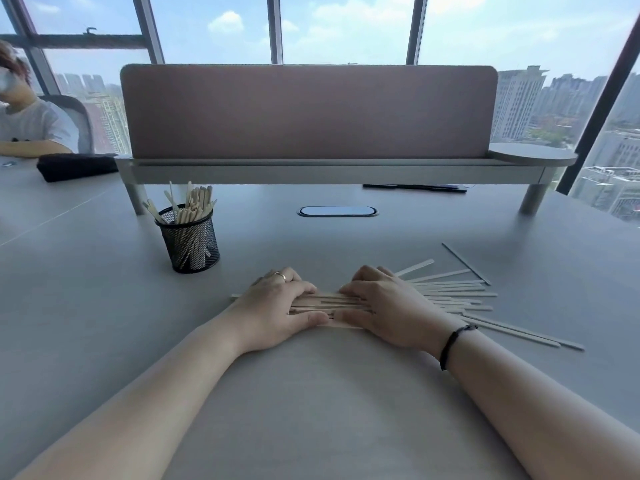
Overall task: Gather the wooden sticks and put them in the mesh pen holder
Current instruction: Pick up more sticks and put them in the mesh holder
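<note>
Both hands down on the grey bench (311,393), side by side over a loose pile of wooden sticks (450,294). Left hand (277,306) has fingers (298,289) curled over the far edge of the pile and thumb at the near edge, gripping the sticks; ring on one finger. Right hand (381,306) does likewise just beside it, fingers curled round the same bunch, thumb tips nearly touching; black band on that wrist (453,341). Sticks lie flat, mostly left to right, fanning out past the right hand; a few longer ones angle off toward the near right, one dark thin stick (465,263) lies apart behind. Black mesh pen holder (190,242) stands upright to the left behind the hands, well apart from the pile, already holding many sticks. Raised shelf with pink screen (308,112) at back. Another person (24,123) sits far left.
</note>
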`<state>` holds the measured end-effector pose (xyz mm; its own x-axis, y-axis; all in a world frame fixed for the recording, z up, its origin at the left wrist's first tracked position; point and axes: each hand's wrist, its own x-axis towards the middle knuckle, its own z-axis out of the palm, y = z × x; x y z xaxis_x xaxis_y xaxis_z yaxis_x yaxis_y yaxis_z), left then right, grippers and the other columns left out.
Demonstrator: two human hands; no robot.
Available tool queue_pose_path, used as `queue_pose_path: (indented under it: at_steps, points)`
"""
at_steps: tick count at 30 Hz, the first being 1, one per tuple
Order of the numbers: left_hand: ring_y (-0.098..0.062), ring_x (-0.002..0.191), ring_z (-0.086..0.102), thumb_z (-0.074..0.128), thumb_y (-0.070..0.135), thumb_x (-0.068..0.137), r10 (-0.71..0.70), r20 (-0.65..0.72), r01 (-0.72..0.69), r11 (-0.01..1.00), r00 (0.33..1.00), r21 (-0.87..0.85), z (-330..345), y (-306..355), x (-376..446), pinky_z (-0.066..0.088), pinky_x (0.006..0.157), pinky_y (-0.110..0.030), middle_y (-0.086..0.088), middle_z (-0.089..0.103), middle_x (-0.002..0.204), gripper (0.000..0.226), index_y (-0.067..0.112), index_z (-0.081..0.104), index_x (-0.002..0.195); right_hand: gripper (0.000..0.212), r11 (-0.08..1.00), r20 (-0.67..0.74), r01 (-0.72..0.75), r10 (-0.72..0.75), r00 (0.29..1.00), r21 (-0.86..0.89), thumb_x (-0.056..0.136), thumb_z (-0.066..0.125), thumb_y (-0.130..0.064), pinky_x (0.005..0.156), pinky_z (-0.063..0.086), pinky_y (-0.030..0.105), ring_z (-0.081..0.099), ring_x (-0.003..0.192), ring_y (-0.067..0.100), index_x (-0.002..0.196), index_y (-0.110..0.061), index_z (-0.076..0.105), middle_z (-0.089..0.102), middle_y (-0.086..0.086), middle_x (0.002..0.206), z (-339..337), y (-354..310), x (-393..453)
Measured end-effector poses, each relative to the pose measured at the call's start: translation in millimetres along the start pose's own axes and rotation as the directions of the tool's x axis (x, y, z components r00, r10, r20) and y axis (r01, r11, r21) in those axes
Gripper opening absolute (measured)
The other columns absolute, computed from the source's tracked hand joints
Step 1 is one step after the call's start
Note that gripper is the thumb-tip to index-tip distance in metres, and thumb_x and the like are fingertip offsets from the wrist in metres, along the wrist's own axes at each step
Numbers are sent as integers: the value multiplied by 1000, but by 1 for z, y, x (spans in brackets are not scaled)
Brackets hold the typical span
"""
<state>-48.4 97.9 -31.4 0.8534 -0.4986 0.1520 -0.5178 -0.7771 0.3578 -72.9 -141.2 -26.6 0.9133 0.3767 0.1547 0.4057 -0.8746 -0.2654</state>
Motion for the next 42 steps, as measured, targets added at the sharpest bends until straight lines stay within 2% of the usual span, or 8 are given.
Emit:
queue_pose_path:
  at_steps: [6,16,19,24,29,35,39,42]
  points:
    - [-7,110,47,45,99,53,25,3,-25,999,1000,-22,-3,-1,-1,40,97,-27,16,50,110,101,34,63,128,68,1000,-52,2,-2,999,-4,79,35,-80,97,45,38,50,111,16,120,-35,66,55,-10,112,3,2,4]
    - [-1,89,49,73,76,64,1,-42,-5,995,999,-95,0,1,1,46,84,-30,17,51,92,56,34,61,100,58,994,-84,-15,6,996,-111,79,41,-82,80,36,33,55,92,20,97,-28,52,54,-9,95,3,-3,11]
    - [-1,87,49,60,88,56,-8,-22,7,998,1000,-67,0,-2,3,46,80,-31,14,52,91,65,36,56,95,62,992,-103,-38,26,994,-120,79,42,-85,70,34,33,55,83,20,90,-24,50,56,-8,88,4,-4,13]
    - [-9,87,51,45,92,59,-49,-41,49,999,998,-11,4,-2,5,46,78,-34,15,52,89,61,36,45,83,71,986,-120,-44,25,992,-159,73,30,-88,72,34,32,53,86,19,85,-20,48,50,-4,89,9,-3,18]
    - [-7,81,48,50,92,61,-79,-48,79,997,996,-5,4,0,6,40,70,-33,13,50,87,62,33,45,80,70,977,-164,2,-38,986,-214,74,24,-86,65,30,34,55,80,22,77,-20,48,54,-3,82,9,-3,20]
    - [-14,85,46,46,89,66,-131,-26,133,984,991,117,-1,9,4,36,70,-34,13,46,89,64,28,43,83,66,977,-210,-21,-25,977,-212,78,27,-85,60,43,36,57,70,24,82,-23,48,63,-4,76,10,-5,19]
    - [-19,83,45,27,94,65,-81,-38,88,965,996,246,0,10,4,36,68,-35,9,45,86,66,29,35,73,71,968,-216,0,-56,975,-250,83,23,-83,55,33,36,48,64,24,67,-17,46,58,-1,69,9,-8,18]
    - [-20,78,48,29,92,70,-32,-68,48,964,997,260,1,8,5,35,63,-36,9,47,78,66,27,33,72,67,971,-193,9,-56,980,-240,86,25,-81,57,29,35,49,67,26,62,-19,39,51,-4,70,6,-10,16]
